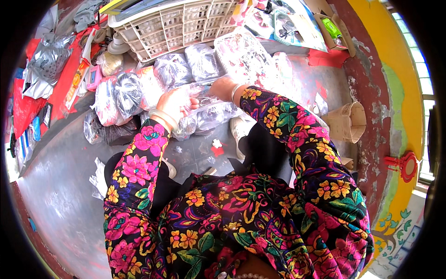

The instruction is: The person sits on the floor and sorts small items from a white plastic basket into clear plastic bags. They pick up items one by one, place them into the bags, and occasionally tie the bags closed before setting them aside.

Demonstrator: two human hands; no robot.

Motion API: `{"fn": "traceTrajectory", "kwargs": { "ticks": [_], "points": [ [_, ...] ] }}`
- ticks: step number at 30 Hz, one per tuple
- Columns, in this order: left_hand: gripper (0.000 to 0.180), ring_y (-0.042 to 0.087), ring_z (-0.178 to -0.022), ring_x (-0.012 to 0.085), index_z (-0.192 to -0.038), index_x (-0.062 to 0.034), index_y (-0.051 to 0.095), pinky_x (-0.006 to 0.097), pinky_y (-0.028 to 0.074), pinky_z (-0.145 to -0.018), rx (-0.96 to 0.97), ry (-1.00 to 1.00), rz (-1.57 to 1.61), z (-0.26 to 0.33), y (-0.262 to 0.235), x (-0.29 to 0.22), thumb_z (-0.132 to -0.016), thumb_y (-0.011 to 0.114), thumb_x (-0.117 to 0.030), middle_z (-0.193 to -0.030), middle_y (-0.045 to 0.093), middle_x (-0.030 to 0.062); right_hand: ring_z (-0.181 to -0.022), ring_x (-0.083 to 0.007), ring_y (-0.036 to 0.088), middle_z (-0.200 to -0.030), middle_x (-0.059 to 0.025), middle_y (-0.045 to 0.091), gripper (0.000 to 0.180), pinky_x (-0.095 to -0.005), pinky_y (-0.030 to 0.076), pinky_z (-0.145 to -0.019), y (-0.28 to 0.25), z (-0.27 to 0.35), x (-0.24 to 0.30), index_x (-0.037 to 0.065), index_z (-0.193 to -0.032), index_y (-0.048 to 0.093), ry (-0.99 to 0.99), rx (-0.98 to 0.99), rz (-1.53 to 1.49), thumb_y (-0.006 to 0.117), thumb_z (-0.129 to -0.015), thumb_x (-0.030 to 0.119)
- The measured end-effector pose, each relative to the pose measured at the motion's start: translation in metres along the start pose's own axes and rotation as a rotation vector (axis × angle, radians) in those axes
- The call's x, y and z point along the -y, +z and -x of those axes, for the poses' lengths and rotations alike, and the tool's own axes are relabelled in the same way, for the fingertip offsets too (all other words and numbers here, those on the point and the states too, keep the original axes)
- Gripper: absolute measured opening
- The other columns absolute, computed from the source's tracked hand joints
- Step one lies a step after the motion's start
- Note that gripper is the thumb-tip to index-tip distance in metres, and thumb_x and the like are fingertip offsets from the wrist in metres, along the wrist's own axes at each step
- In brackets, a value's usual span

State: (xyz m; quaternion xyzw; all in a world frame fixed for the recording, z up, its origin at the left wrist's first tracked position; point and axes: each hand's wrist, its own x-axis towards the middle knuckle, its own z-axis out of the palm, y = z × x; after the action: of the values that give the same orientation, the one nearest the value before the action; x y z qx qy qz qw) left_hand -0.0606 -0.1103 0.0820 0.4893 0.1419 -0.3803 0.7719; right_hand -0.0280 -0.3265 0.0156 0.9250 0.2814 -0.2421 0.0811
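Observation:
Both my hands are on a clear plastic bag (200, 89) above a heap of filled bags on the floor. My left hand (175, 103) is palm up, its fingers curled on the bag's left side. My right hand (223, 88) is closed on the right side, back of the hand up, fingertips mostly hidden. Below my hands lies another filled clear bag (214, 116). Just beyond are knotted bags with dark contents (173, 69). To their right stands a white tray (244, 56) of small red and white pieces, washed out by glare.
A big cream plastic crate (174, 30) stands behind the bags. More filled bags (127, 93) lie at the left. An open cardboard box (348, 122) sits by the right wall, and a box with a green packet (331, 29) stands farther back. Scraps (217, 148) lie near my shoes.

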Motion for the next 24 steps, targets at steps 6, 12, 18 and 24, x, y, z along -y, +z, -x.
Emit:
{"fn": "traceTrajectory", "kwargs": {
  "ticks": [6,12,18,24],
  "points": [
    [0.028,0.058,-0.057,0.0165,-0.087,-0.0014,0.059,0.022,0.038,-0.044,-0.033,-0.050,0.032,0.001,0.006,-0.004,-0.080,0.051,-0.027,-0.069,0.060,0.0081,-0.084,-0.0264,0.060,-0.087,-0.0117,0.063,0.022,-0.0355,0.047,-0.070,-0.018,0.009,0.013,0.006,-0.088,0.065,0.091,0.046,0.103,0.051,-0.078,0.020],
    [0.022,0.057,-0.056,0.0163,-0.084,-0.0018,0.059,0.022,0.041,-0.048,0.014,-0.073,-0.006,-0.002,0.002,-0.004,-0.077,0.057,-0.023,-0.066,0.058,0.0071,-0.080,-0.0274,0.060,-0.086,-0.0149,0.062,0.020,-0.0354,0.048,-0.068,-0.040,0.018,-0.007,0.004,-0.088,0.062,0.251,-0.216,-0.040,0.052,-0.072,0.009],
    [0.023,0.058,-0.061,0.0157,-0.087,-0.0006,0.059,0.023,0.044,-0.053,0.056,-0.081,0.017,-0.012,-0.007,0.006,-0.080,0.053,-0.021,-0.069,0.059,0.0067,-0.071,-0.0142,0.060,-0.083,-0.0069,0.062,0.029,-0.0245,0.049,-0.059,-0.073,0.048,-0.058,0.005,-0.098,0.062,0.193,-0.192,-1.136,0.056,-0.070,0.009],
    [0.022,0.058,-0.063,0.0160,-0.090,-0.0015,0.060,0.025,0.046,-0.055,0.114,-0.057,0.043,-0.011,0.017,0.003,-0.081,0.051,-0.020,-0.070,0.059,0.0072,-0.073,-0.0169,0.061,-0.080,-0.0089,0.061,0.017,-0.0269,0.050,-0.057,-0.011,0.074,-0.160,0.003,-0.088,0.061,0.368,-0.344,0.045,0.051,-0.077,0.011]
  ]
}}
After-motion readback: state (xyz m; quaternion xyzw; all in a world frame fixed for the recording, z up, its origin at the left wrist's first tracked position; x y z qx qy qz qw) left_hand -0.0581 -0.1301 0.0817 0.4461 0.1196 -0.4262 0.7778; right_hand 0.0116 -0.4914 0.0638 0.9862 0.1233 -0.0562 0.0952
